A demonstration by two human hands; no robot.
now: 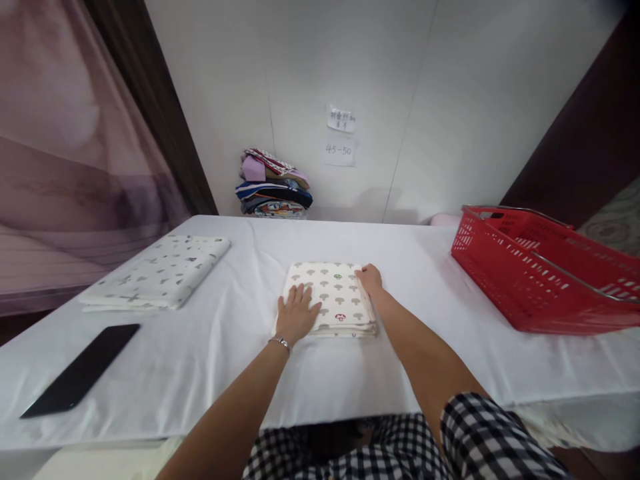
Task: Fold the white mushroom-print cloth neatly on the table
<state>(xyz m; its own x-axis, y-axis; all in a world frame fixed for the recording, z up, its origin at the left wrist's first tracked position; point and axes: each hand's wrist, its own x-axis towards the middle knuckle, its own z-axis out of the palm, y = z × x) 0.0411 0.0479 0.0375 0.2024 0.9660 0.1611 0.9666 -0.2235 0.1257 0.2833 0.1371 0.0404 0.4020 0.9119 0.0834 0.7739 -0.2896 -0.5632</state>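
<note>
In the head view, a square-folded white cloth with grey mushroom prints (345, 297) lies on the white-draped table (425, 260). The bare left hand (296, 313) presses its near-left part, fingers spread; the bare right hand (371, 277) touches its far-right edge, curled, whether pinching I cannot tell.

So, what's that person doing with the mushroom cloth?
A person has both bare hands on the folded mushroom-print cloth. The left grip lies flat on top with its fingers spread, and the right grip is at the far right corner. The cloth rests on a white-covered table. Another folded, patterned cloth lies to the left, behind a flat black object, and a red basket stands to the right.
</note>
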